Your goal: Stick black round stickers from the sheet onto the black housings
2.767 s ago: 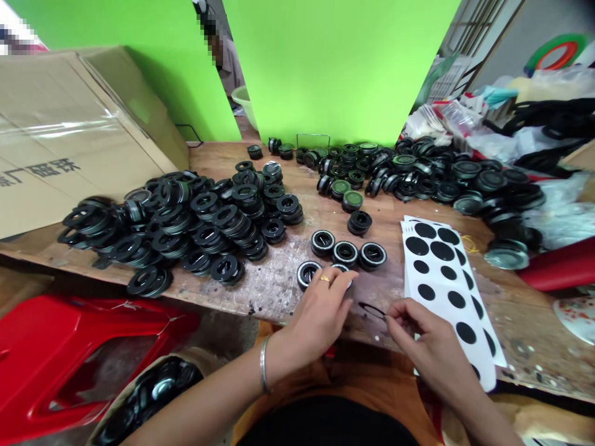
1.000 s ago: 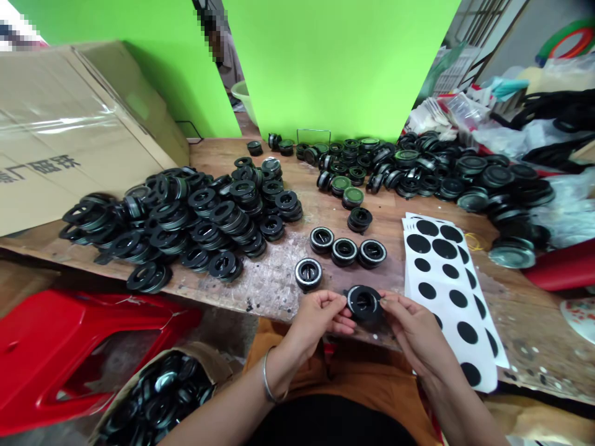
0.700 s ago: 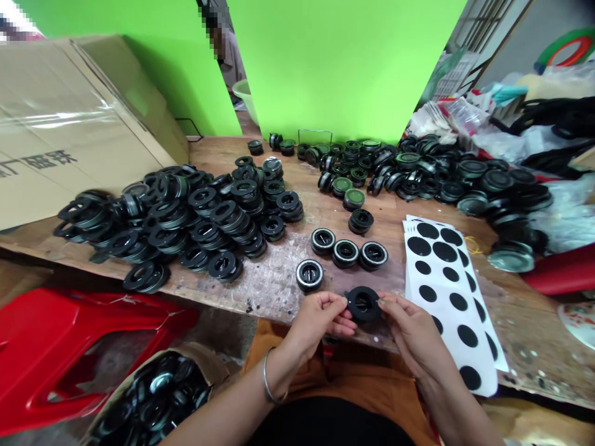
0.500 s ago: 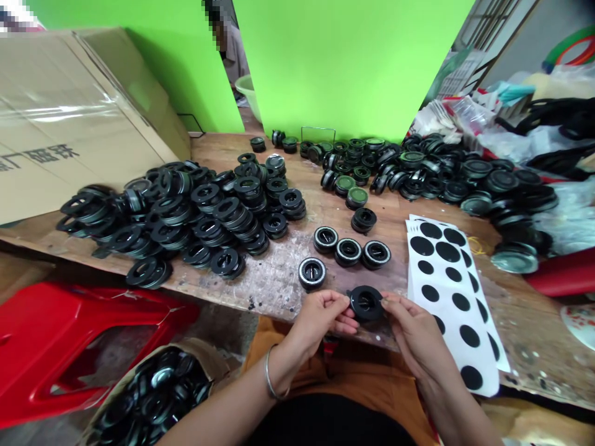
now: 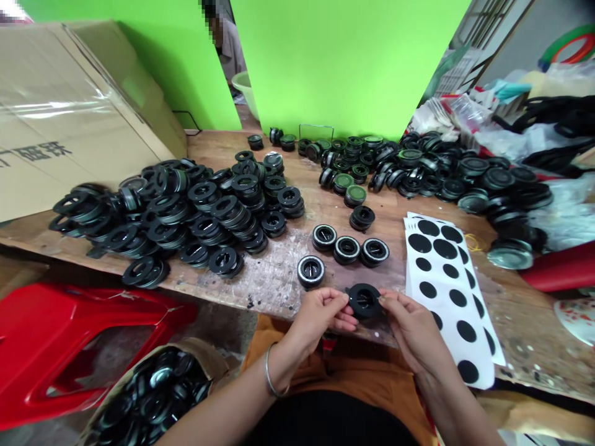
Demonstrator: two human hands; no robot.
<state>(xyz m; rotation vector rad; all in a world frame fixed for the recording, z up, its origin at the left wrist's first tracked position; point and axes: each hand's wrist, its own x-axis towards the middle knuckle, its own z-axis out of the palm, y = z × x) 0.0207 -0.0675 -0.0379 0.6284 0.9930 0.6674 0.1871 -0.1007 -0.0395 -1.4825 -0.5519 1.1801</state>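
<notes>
At the table's front edge, a round black part [image 5: 365,301] with a flat black ring on top and a hollow middle is held between both hands. My left hand [image 5: 325,310] pinches its left rim with thumb and fingers. On the opposite rim, my right hand [image 5: 405,316] grips with thumb and forefinger. Just beyond lies a round part with a pale ring [image 5: 310,271]. Three more like it stand in a row behind, one of them a pale-ringed part [image 5: 346,249]. To the right lie white sheets of black round stickers [image 5: 440,296].
Stacked black round parts [image 5: 223,214] cover the table's left side. More such parts [image 5: 418,167] are heaped at the back right. A cardboard box [image 5: 69,118], a red stool [image 5: 51,310] and a filled sack [image 5: 204,354] are on the left. Green panels [image 5: 334,62] stand behind.
The view has shifted slightly. Both hands keep the same hold on the round black part, and the things on the table stay where they were.
</notes>
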